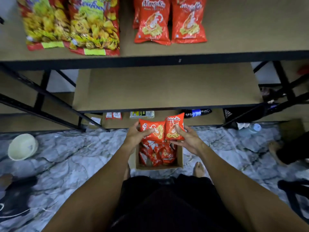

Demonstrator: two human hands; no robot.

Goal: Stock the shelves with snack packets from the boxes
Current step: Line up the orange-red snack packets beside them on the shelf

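My left hand [136, 136] grips one small red snack packet [154, 131] and my right hand [188, 138] grips another red packet [173, 125], side by side just above an open cardboard box [180, 158] on the floor. Several more red packets [157, 154] lie inside the box. On the top shelf [242, 39] stand two larger red packets [168, 22] of the same brand and two yellow-and-red chip bags [71, 25]. The middle shelf [167, 87] holds nothing in front of me.
Black metal shelf braces [50, 101] run at the left and right. The bottom shelf carries small items and a dark bottle [197, 113]. A white bowl [22, 146] sits on the marbled floor at left. Another person's foot [275, 151] is at right; my bare foot [199, 169] is beside the box.
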